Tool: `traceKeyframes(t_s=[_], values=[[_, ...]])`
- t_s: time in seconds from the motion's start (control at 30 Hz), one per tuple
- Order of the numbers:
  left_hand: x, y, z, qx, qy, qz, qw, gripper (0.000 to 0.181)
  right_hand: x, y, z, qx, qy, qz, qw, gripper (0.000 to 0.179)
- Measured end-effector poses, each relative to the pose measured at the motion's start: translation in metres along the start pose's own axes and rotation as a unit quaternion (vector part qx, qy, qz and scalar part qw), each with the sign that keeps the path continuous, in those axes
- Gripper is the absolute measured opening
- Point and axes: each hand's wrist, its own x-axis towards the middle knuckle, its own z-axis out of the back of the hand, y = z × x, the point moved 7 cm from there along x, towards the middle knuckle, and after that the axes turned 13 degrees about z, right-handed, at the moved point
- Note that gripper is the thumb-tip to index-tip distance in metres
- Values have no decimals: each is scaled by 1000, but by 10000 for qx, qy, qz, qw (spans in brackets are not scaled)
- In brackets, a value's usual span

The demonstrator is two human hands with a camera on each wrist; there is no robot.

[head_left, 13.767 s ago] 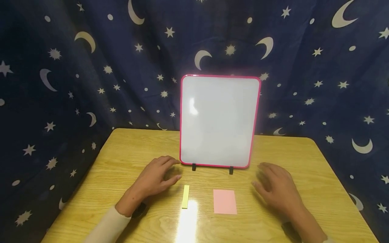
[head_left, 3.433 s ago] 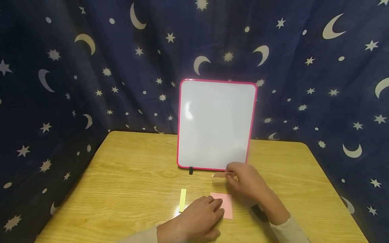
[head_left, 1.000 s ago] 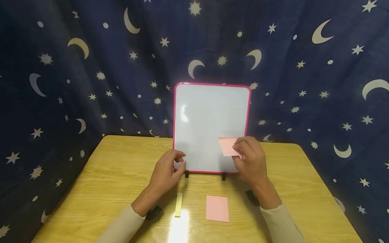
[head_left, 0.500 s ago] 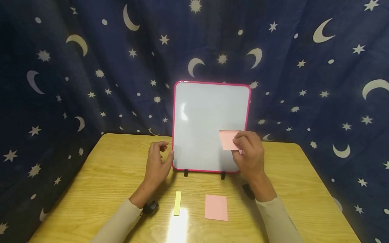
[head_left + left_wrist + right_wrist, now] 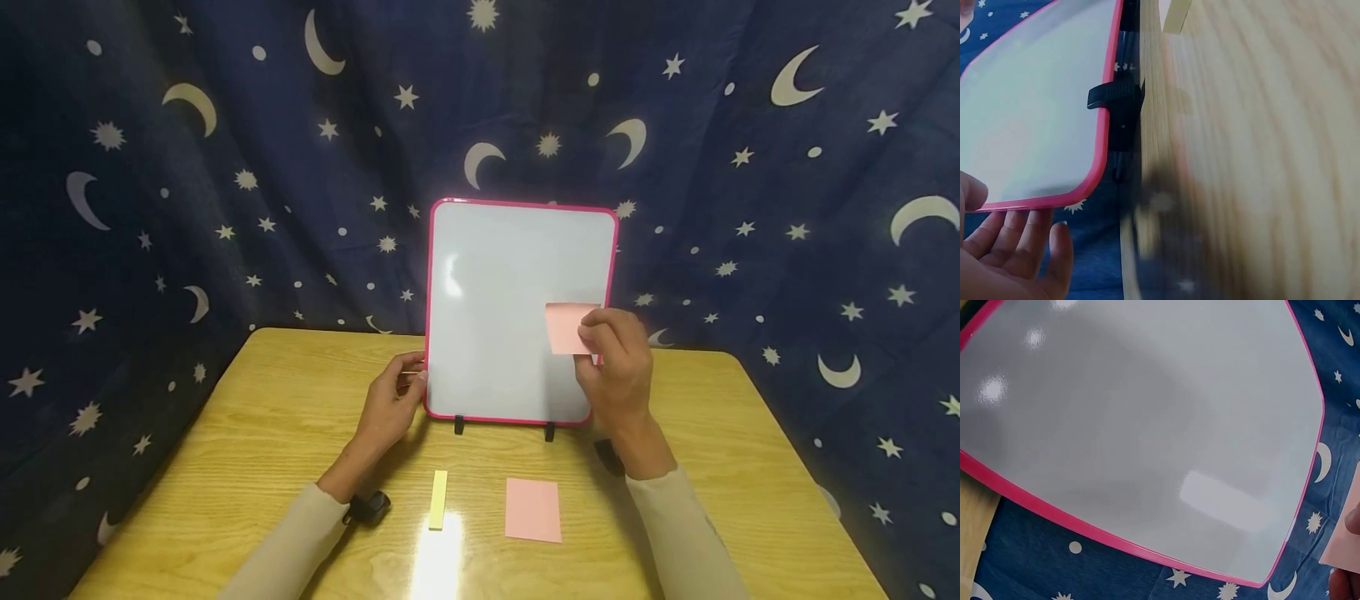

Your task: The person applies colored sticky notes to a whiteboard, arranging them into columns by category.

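Note:
A whiteboard with a pink frame stands upright at the back of the table. My left hand holds its lower left edge. In the left wrist view the thumb lies at the front of the frame and the fingers pass behind it. My right hand pinches a pink sticky note between thumb and fingers, in front of the board's right part. At the right wrist view's edge the same sticky note shows only partly. A pad of pink sticky notes lies on the table.
Left of the pink pad lies a narrow yellow sticky-note strip. Black stand clips support the board's bottom edge. The wooden table backs onto a dark blue curtain with moons and stars.
Since 3.4 s ago, the left hand has left the pink pad and taken hold of the board's left edge. The right hand has raised the peeled pink sticky note in front of the board.

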Motion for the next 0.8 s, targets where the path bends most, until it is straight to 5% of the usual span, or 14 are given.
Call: traceKeyframes(t_s=[0.8], values=[[5,9,-6,-175,312,46,9994,36,6,-19,-21,-106,-12,-37,9999,12]])
